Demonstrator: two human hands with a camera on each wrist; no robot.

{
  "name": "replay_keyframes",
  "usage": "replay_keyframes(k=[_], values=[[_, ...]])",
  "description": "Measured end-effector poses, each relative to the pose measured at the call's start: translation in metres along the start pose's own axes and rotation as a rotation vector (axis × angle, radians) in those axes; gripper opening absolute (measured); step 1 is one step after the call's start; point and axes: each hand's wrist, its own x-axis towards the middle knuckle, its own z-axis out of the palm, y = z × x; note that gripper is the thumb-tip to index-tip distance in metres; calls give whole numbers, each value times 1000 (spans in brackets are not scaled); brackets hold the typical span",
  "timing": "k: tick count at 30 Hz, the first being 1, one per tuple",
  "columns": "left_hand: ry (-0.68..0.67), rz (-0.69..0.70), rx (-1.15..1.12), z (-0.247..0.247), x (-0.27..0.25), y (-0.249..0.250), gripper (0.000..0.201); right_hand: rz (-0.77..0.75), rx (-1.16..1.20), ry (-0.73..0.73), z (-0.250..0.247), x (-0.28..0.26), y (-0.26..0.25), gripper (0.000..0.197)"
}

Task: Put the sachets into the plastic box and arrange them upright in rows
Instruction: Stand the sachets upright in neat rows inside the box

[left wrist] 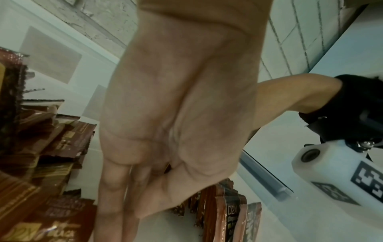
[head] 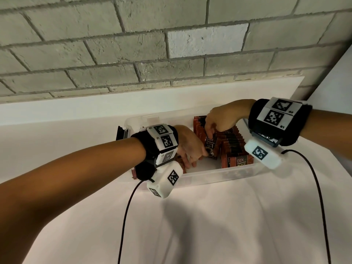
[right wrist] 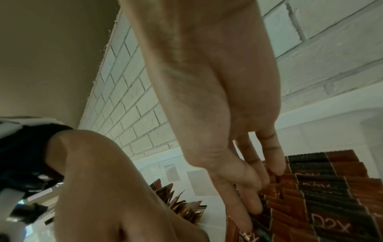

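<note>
A clear plastic box [head: 209, 176] stands on the white cloth. Brown and black D2X sachets stand upright in a row [head: 235, 145] along its right side, also seen as a row [right wrist: 323, 188] in the right wrist view. My right hand [head: 209, 135] reaches down from above and pinches the top of one sachet [head: 211, 147] beside that row. My left hand [head: 192, 161] is inside the box with straight fingers [left wrist: 116, 204], and its thumb side touches the lower part of that sachet. Loose sachets [left wrist: 51, 147] lean untidily at the box's left end.
A black object [head: 121, 133] sits against the box's far left corner. A white ledge [head: 95, 105] and a brick wall [head: 133, 44] rise right behind the box. Two black cables [head: 125, 216] hang from the wrist cameras over the cloth [head: 228, 225].
</note>
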Motion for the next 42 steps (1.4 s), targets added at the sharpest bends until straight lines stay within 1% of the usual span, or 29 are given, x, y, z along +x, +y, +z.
replay_keyframes(k=[1, 3, 4, 5, 7, 8, 10, 11, 13, 14, 16, 18, 20, 22, 24, 25, 27, 29, 30, 33, 36, 38, 42], values=[[-2, -3, -11, -1, -1, -1, 54, 6, -12, 2, 0, -1, 0, 45], [51, -29, -49, -5, -3, -4, 46, 39, -33, 33, 1, -2, 1, 43], [65, -39, -45, -5, -5, -4, 46, 56, -48, 45, 1, -4, 2, 41], [61, -46, -13, -5, -5, -3, 50, 66, -59, 39, 2, -5, 4, 38], [25, -36, 57, -1, -5, 1, 67, 68, -61, -11, 3, -5, 6, 30], [8, -44, 53, 1, -5, 3, 71, 65, -55, -38, 3, -6, 6, 28], [9, -36, 54, 1, -5, 5, 68, 51, -35, -64, 2, -7, 7, 25], [9, -39, 62, 1, -6, 4, 64, 45, -20, -52, 1, -6, 8, 22], [21, -40, 56, -1, -5, 2, 57, 72, 9, 24, 2, -4, 9, 12], [14, -40, 52, -1, -5, 2, 55, 91, 8, 69, 4, -2, 8, 13], [-5, -47, 74, 0, -8, 3, 57, 122, 3, 119, 9, 3, 8, 31], [27, -34, 85, 0, -9, 3, 63, 127, 1, 143, 14, 7, 7, 47], [32, -31, 95, -1, -11, 4, 64, 127, -9, 144, 14, 7, 2, 53], [5, -34, 80, -2, -7, 0, 58, 138, 0, 157, 13, 7, -3, 48], [-7, -52, 33, -3, -3, -5, 52, 137, 28, 168, 9, 9, -5, 30], [-14, -58, 41, -2, -1, -5, 55, 123, 36, 176, 8, 10, -6, 22], [3, -44, 59, 0, -1, -2, 66, 101, 38, 197, 6, 12, -7, 26], [20, -35, 56, 1, -1, 3, 70, 103, 40, 228, 5, 13, -7, 26], [20, -24, 62, -1, -1, 3, 70, 113, 38, 234, 5, 12, -8, 25], [52, -19, 26, -5, -1, 2, 58, 124, 52, 251, 6, 12, -5, 21], [37, -26, 74, -2, -2, 4, 66, 124, 97, 258, 7, 10, 0, 27], [40, -20, 80, -1, -1, 4, 67, 131, 132, 255, 8, 9, 1, 33], [57, -5, 112, -2, -3, 2, 70, 147, 168, 253, 11, 9, 6, 39]])
